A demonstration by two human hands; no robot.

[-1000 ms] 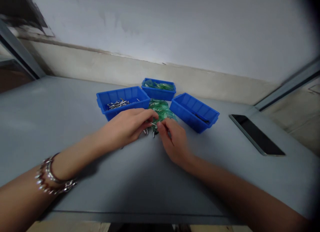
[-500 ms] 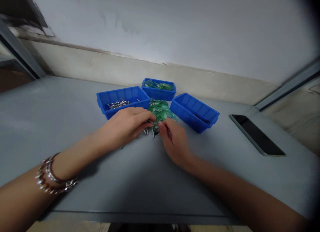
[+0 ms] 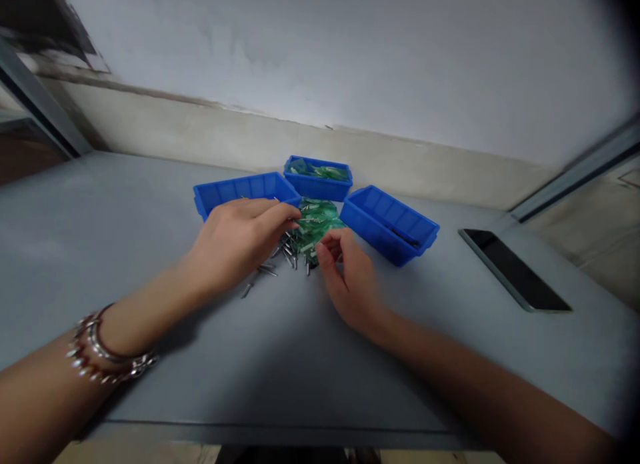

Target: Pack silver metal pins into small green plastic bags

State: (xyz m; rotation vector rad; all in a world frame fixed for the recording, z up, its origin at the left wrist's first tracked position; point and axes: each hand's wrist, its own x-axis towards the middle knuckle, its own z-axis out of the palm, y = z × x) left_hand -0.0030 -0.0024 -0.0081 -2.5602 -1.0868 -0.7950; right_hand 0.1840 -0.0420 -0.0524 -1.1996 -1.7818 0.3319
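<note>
- Left hand has its fingers drawn together above the pile; can't tell if they're pinching anything.
- Right hand is curled, thumb near index, contents unclear too.
- Small metal pins lie loose right under the left one, beside green packets; a dragging palm could probably scatter them.
- Left blue bin is just behind that wrist, so a careless bump might shove it.
- Right blue bin and phone sit farther out on the surface.
</note>
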